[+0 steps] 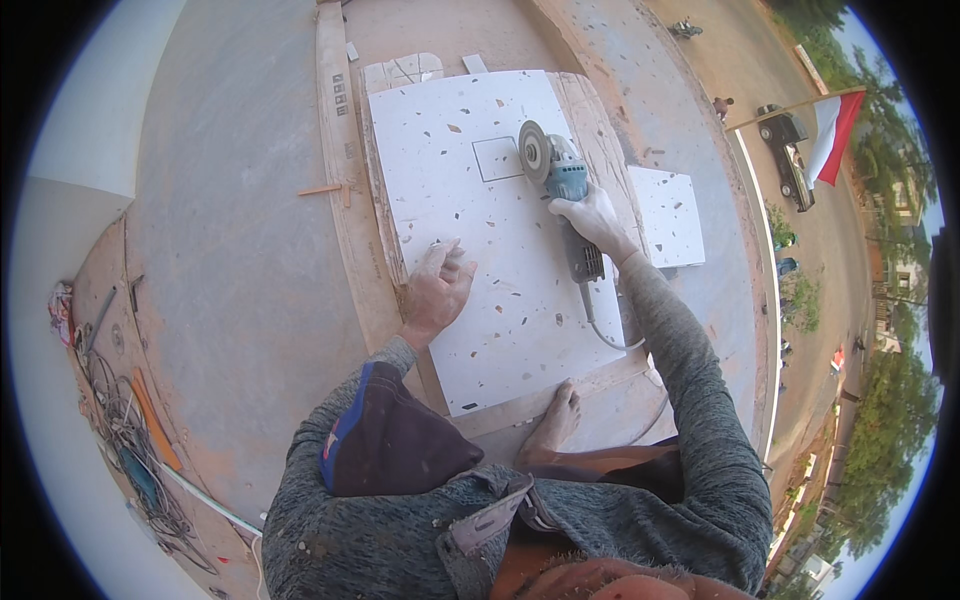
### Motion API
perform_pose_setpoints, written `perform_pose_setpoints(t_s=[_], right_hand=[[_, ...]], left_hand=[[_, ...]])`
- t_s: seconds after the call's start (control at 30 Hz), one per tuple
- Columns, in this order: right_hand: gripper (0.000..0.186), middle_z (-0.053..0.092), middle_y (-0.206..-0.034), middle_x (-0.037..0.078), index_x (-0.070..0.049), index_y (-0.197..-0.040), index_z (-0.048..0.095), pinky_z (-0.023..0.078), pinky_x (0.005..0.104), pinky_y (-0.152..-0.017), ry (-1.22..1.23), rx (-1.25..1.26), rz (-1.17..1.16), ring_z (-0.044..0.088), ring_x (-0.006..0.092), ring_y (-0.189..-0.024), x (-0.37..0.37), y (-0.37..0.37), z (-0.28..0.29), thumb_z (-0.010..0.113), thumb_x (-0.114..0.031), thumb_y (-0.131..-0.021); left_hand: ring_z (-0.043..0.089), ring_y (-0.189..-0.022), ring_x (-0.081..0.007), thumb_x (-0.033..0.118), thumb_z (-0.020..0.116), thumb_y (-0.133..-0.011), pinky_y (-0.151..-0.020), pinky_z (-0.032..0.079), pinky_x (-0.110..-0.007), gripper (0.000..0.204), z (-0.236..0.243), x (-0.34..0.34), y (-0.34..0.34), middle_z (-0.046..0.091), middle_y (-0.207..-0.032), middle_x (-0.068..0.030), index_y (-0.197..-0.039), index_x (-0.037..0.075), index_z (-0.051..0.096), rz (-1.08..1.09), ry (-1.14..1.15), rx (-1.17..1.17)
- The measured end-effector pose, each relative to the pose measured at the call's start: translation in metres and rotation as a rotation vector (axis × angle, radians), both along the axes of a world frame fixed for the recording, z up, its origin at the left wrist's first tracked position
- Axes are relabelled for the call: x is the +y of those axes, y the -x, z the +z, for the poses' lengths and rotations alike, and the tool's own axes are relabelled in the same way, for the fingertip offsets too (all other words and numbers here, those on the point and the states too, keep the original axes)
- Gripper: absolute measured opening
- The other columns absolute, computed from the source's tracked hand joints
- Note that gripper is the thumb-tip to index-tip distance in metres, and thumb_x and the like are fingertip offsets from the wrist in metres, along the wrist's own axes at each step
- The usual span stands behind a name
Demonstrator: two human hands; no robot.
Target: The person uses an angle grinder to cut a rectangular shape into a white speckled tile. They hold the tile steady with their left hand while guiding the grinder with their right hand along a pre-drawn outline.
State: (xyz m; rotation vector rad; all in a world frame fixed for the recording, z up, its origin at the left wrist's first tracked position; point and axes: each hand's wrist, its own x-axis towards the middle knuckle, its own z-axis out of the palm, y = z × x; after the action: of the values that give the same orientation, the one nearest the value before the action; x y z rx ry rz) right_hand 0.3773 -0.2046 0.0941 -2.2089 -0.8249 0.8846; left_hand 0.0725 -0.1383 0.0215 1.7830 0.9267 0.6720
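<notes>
The large slab (490,255) under the grinder (568,180) lies left of another slab (670,218).

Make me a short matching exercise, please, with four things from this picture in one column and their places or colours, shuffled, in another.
Things:
1. Angle grinder
2. Left hand
3. Drawn rectangle
4. Flag

Places or colours:
A. Red and white
B. At the left side of the large speckled slab
C. Gripped by the right hand
D. Dark outline just left of the cutting disc

Pairs: 1-C, 2-B, 3-D, 4-A
</notes>
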Motion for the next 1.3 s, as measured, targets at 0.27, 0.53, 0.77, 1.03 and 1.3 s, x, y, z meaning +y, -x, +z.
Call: perform_pose_setpoints(t_s=[0.27,0.53,0.77,1.03,1.3], right_hand=[[0.055,0.078,-0.099,0.016,0.005,-0.116,0.073,0.06,0.0384,-0.083,0.029,0.033,-0.005,0.075,0.0259,-0.087,0.003,-0.003,0.002,0.081,-0.031,-0.075],[0.055,0.077,-0.099,0.016,0.005,-0.116,0.072,0.06,0.0388,-0.083,0.012,0.011,-0.004,0.075,0.0263,-0.088,0.007,0.0,0.008,0.082,-0.03,-0.075],[0.057,0.077,-0.099,0.017,0.006,-0.117,0.072,0.06,0.0395,-0.084,0.033,0.01,-0.01,0.075,0.0274,-0.089,0.01,-0.003,0.006,0.082,-0.031,-0.075],[0.054,0.076,-0.091,0.014,0.005,-0.114,0.07,0.06,0.0369,-0.076,-0.025,-0.04,0.01,0.073,0.0226,-0.078,0.01,-0.007,-0.005,0.081,-0.032,-0.077],[0.052,0.076,-0.092,0.014,0.004,-0.114,0.07,0.06,0.0367,-0.075,-0.01,-0.04,0.009,0.073,0.0224,-0.078,0.016,-0.009,-0.007,0.081,-0.03,-0.077]], left_hand=[[0.075,-0.088,-0.0223,0.019,0.081,-0.095,-0.076,0.064,-0.034,0.047,-0.001,0.0,-0.002,0.077,-0.115,-0.0144,-0.135,-0.002,0.068,-0.003,-0.021,0.002],[0.075,-0.085,-0.0218,0.019,0.082,-0.093,-0.075,0.063,-0.034,0.048,-0.001,0.0,-0.002,0.077,-0.114,-0.0148,-0.135,-0.002,0.069,-0.007,-0.024,-0.009],[0.075,-0.084,-0.0224,0.019,0.083,-0.092,-0.073,0.063,-0.035,0.049,0.001,0.001,-0.004,0.078,-0.112,-0.0155,-0.134,-0.002,0.07,-0.007,-0.023,-0.023],[0.074,-0.082,-0.0229,0.019,0.084,-0.092,-0.073,0.063,-0.035,0.05,0.003,0.001,-0.006,0.078,-0.112,-0.0149,-0.134,-0.003,0.07,-0.02,-0.035,-0.01],[0.074,-0.083,-0.0229,0.019,0.084,-0.092,-0.072,0.063,-0.035,0.05,0.003,0.002,-0.006,0.077,-0.112,-0.0146,-0.134,-0.004,0.069,-0.026,-0.041,-0.003]])
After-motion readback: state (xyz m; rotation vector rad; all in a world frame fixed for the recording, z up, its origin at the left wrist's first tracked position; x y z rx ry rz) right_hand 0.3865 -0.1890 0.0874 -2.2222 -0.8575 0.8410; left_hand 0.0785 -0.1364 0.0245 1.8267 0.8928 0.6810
